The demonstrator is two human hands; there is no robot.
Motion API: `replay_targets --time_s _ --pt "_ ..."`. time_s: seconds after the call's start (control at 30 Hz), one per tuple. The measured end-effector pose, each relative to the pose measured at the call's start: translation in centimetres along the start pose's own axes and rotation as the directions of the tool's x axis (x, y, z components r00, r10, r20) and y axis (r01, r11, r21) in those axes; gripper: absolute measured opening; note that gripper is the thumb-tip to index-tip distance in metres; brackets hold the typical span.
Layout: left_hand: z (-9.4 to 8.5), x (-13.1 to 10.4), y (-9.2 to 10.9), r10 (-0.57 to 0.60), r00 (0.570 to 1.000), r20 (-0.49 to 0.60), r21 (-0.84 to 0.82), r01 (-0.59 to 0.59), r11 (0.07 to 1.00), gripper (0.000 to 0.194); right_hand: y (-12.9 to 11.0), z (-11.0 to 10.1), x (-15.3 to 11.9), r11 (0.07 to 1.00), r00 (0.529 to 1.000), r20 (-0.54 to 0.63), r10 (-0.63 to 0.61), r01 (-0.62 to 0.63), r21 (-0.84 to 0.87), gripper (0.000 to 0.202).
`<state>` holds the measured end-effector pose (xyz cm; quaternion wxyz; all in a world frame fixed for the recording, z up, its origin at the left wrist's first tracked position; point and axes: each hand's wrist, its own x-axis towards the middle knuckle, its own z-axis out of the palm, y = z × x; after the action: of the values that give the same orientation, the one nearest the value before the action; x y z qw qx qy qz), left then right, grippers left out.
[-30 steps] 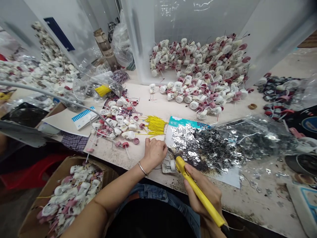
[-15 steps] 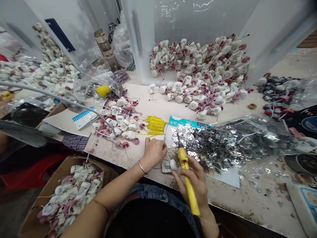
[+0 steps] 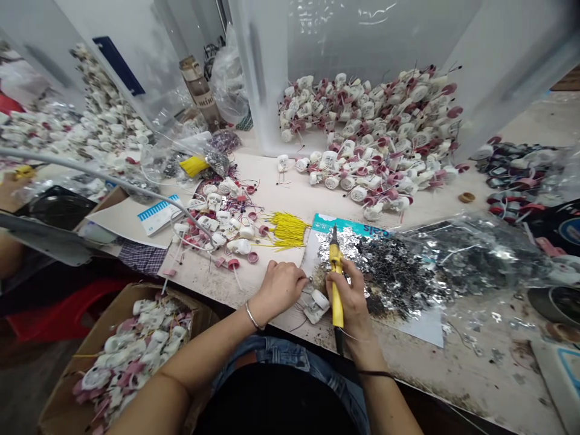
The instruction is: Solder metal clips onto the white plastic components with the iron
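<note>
Soldering iron [image 3: 336, 303], yellow with a dark tip, is in the right hand [image 3: 356, 305], with fingers wrapped around it. Its tip points away, over small shiny metal bits [image 3: 390, 266]. The left hand [image 3: 280, 291] is pinched narrow; I cannot tell what it holds. A white plastic part [image 3: 316, 306] sits between the hands. Yellow wires [image 3: 289, 230] lie in a bunch past the left hand.

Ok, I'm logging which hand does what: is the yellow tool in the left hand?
No, the right hand is wrapped around the yellow tool.

Head-worn view, forward and down
</note>
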<state>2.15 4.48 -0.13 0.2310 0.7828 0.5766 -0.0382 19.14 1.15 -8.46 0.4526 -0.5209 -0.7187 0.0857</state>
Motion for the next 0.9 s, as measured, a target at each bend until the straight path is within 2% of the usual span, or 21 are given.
replay_targets --time_s 0.07,0.17,0.23,0.4,0.53,0.6,0.73,0.9 --pt "-0.4 0.4 -0.6 -0.033 0.998 -0.049 0.027 0.035 0.999 0.024 0.4 0.3 -0.1 1.000 1.000 0.011 -0.026 0.026 0.005 0.017" --pt "-0.6 1.9 -1.9 -0.086 0.978 -0.188 0.080 0.102 0.992 0.023 0.4 0.3 -0.3 0.999 0.999 -0.012 -0.047 0.047 0.014 0.017" --pt "-0.5 3.1 -2.8 -0.059 0.967 -0.246 0.100 0.086 0.991 0.022 0.1 -0.1 -0.2 0.999 0.998 -0.045 -0.045 0.046 0.016 0.017" --pt "-0.1 4.7 -3.9 0.065 0.960 -0.273 0.137 -0.028 0.990 0.023 -1.2 -2.1 -0.8 1.000 0.993 -0.118 -0.010 0.012 0.019 0.016" --pt "0.1 4.4 -4.0 0.072 0.934 -0.350 0.100 -0.039 0.994 0.023 -2.2 -3.6 -2.3 0.992 0.975 -0.200 0.094 -0.075 0.100 0.039" --pt "0.3 4.4 -4.0 0.081 0.939 -0.335 0.081 -0.057 0.995 0.019 -2.5 -4.0 -2.8 0.986 0.971 -0.205 0.126 -0.100 0.133 0.047" --pt "0.4 4.8 -4.0 0.086 0.950 -0.301 0.091 -0.062 0.994 0.018 -3.1 -4.4 -2.6 0.991 0.982 -0.159 0.105 -0.089 0.102 0.046" --pt "-0.6 4.3 -3.7 0.056 0.925 -0.375 0.080 -0.028 0.996 0.023 -3.7 -5.3 -2.9 0.978 0.952 -0.244 0.182 -0.151 0.143 0.044"
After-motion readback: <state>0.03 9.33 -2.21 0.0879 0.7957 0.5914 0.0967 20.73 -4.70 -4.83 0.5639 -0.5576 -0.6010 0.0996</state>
